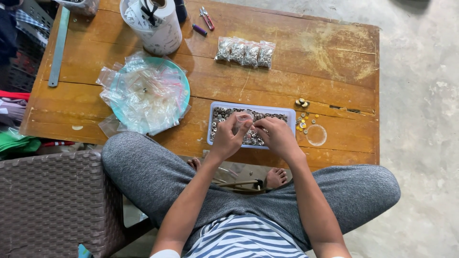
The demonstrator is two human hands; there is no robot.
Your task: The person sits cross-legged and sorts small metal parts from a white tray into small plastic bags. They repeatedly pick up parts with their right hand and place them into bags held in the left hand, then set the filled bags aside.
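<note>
A pale blue tray [213,108] full of small metal snap buttons sits at the near edge of the wooden table [311,52]. Over it, my left hand [231,136] pinches a small clear plastic bag [243,116] by its mouth. My right hand [277,135] is beside it, fingertips closed at the bag's opening; whether they grip a button is hidden. Several filled clear bags [245,52] lie in a row farther back.
A teal plate [184,86] heaped with empty clear bags sits at left. A white container [158,26], a metal ruler [58,45], small snips [206,18] and a purple pen [199,29] lie at the back. Loose buttons [302,122] and a clear lid [316,135] lie right of the tray. A woven chair [52,200] stands at lower left.
</note>
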